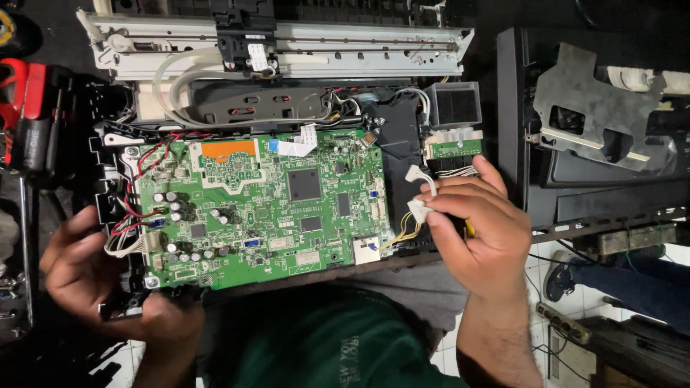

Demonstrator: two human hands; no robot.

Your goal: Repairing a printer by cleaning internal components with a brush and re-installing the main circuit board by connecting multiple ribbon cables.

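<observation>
Circuit board (262,208) between hands, edges crowded.

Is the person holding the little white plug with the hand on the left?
No, the right hand pinches the white plug; the left hand grips the frame's edge.

The light is bright in the middle and comes from above. It falls on the green circuit board (262,205), and its small parts look sharp and clear. The right hand (478,226), pinching a white plug (420,210), is well lit too. The left hand (90,276), gripping the dark frame edge (115,215), sits in shadow and looks a bit soft. The corners away from both hands are very dark. The white metal rail (287,50) above the board shines a little.
</observation>
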